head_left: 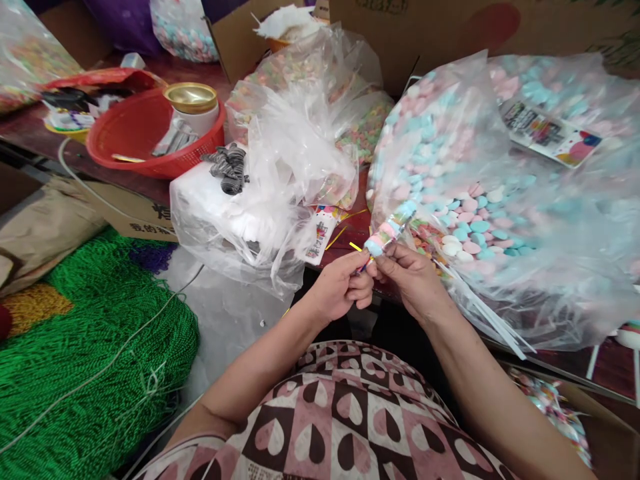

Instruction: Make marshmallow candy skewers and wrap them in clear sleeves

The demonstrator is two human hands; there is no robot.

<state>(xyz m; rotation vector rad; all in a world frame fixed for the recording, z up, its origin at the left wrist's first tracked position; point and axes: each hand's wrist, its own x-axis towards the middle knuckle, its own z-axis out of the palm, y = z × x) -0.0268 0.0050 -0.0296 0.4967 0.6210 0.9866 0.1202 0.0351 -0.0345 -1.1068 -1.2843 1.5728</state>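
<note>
Between my two hands is a clear-wrapped candy skewer (385, 233) with pink, blue and greenish pieces, tilted up to the right. My left hand (347, 285) is closed at its lower end, where a yellow twist tie (355, 247) sticks out. My right hand (413, 277) pinches the wrapper along its lower right side. Just beyond lies a large open plastic bag of pink, white and blue candies (475, 227). Beside my right hand, orange and green gummies (430, 240) and several white sticks (493, 313) rest at the bag's edge.
Left of my hands is a bag of white wrappers (215, 213), with a printed card (323, 233) beside it. A red basket (150, 147) holds a cup with a gold bowl. Green cord (100, 360) is heaped at the left. A box of wrapped candies (560, 413) sits lower right.
</note>
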